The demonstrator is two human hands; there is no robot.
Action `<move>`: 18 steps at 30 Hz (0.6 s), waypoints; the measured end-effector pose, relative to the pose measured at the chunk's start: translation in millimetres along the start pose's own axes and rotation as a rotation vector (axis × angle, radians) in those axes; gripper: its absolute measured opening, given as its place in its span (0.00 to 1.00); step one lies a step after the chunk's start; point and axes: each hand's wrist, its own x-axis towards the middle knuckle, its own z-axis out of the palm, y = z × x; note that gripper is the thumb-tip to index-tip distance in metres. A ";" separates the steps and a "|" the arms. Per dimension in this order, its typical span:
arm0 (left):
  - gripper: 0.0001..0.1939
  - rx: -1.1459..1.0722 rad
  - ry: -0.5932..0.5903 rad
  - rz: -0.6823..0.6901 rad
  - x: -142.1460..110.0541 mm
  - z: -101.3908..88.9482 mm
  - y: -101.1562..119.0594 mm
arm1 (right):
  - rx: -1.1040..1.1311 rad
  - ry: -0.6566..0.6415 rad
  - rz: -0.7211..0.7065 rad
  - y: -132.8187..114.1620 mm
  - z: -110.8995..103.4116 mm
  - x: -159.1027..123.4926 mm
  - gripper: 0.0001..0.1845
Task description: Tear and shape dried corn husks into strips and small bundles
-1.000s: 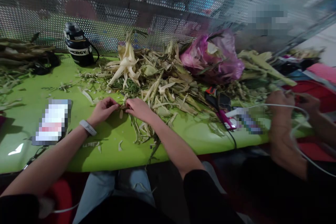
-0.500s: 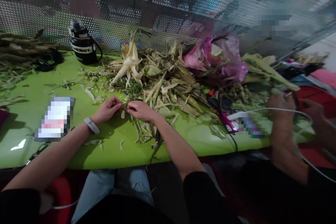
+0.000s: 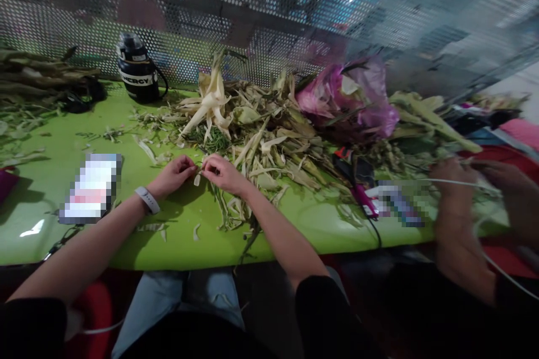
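My left hand (image 3: 173, 174) and my right hand (image 3: 222, 172) meet over the green table (image 3: 54, 190), fingertips pinched together on a small pale strip of husk (image 3: 197, 179). The left wrist wears a white band (image 3: 147, 199). Just beyond my fingers lies a big heap of pale yellow-green husks and leaves (image 3: 256, 129). More strips trail from under my right hand toward the table's front edge.
A black bottle (image 3: 137, 74) stands at the back by the perforated metal screen. A phone (image 3: 91, 187) lies left of my hands. A pink plastic bag (image 3: 349, 98) sits behind the heap. Another person's hands (image 3: 457, 179) work at the right with a white cable.
My hands stay pinched on the husk strip, barely shifting. The view has drifted slightly. The other person's hands at the right have moved a little.
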 end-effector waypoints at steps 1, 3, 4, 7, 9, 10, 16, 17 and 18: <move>0.10 0.019 0.010 0.015 0.0 0.6 0.2 | 0.081 0.001 0.032 -0.8 4.2 -0.2 0.11; 0.09 0.041 0.007 0.046 -0.2 1.5 0.6 | 0.273 -0.062 0.148 -2.0 11.8 -1.2 0.12; 0.08 0.044 -0.008 0.057 -0.4 1.8 0.8 | 0.365 -0.107 0.209 -2.3 14.8 -1.7 0.13; 0.07 0.060 -0.044 0.063 -1.3 2.3 0.9 | 0.524 -0.173 0.299 -2.0 19.3 -2.5 0.13; 0.07 0.089 -0.033 0.058 -1.9 2.2 1.3 | 0.549 -0.150 0.310 -0.6 19.8 -2.2 0.13; 0.07 0.102 -0.027 0.059 -2.3 2.0 1.6 | 0.552 -0.138 0.318 0.4 19.8 -2.0 0.13; 0.07 0.226 -0.044 0.109 -5.6 -0.8 7.0 | 0.545 -0.146 0.394 8.2 20.3 -2.5 0.11; 0.07 0.256 -0.055 0.115 -6.2 -1.1 8.3 | 0.527 -0.147 0.399 8.8 19.9 -2.8 0.11; 0.07 0.285 -0.065 0.117 -6.6 -1.3 9.5 | 0.495 -0.150 0.399 9.1 19.4 -3.1 0.11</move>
